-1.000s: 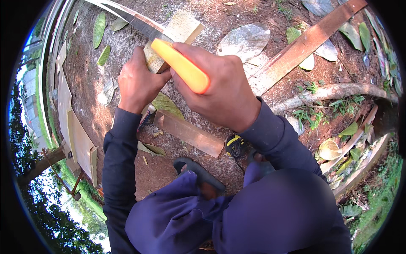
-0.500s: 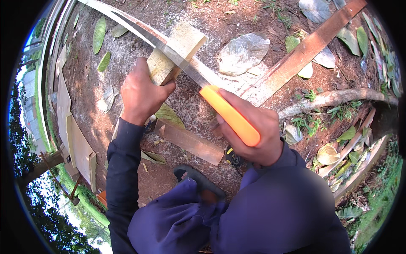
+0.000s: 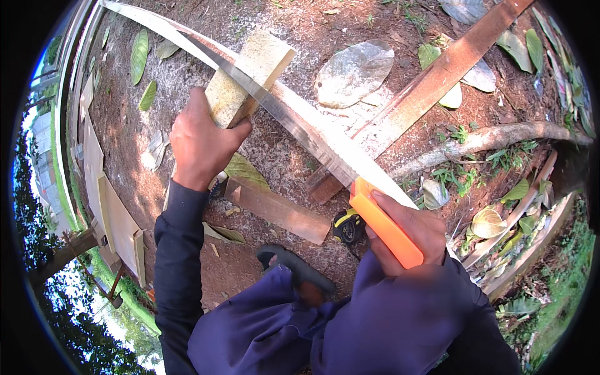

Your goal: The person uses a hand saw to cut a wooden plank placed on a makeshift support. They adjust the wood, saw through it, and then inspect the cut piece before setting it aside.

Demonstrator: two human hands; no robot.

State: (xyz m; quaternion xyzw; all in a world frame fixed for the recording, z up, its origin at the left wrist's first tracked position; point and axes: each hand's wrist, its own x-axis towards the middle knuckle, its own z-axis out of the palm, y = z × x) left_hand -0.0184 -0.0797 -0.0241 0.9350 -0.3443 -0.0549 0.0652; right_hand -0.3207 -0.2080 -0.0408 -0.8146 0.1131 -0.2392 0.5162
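Note:
The fingers of my left hand (image 3: 203,140) are wrapped round a short pale wooden block (image 3: 250,78), which lies across a long, light wooden plank (image 3: 325,140). A handsaw blade (image 3: 297,125) slants across the block from upper left to lower right. Its orange handle (image 3: 384,222) is in my right hand (image 3: 412,228), at the lower right near my knee.
A reddish board (image 3: 456,62) runs to the upper right, with a branch (image 3: 500,137) below it. A short offcut (image 3: 275,209) and a yellow-black tape measure (image 3: 350,225) lie by my feet. Sheet boards (image 3: 119,225) are at left; large dry leaves (image 3: 353,72) litter the dirt.
My right hand has drawn the saw down and to the right, so more blade shows below the block. My left hand still holds the block.

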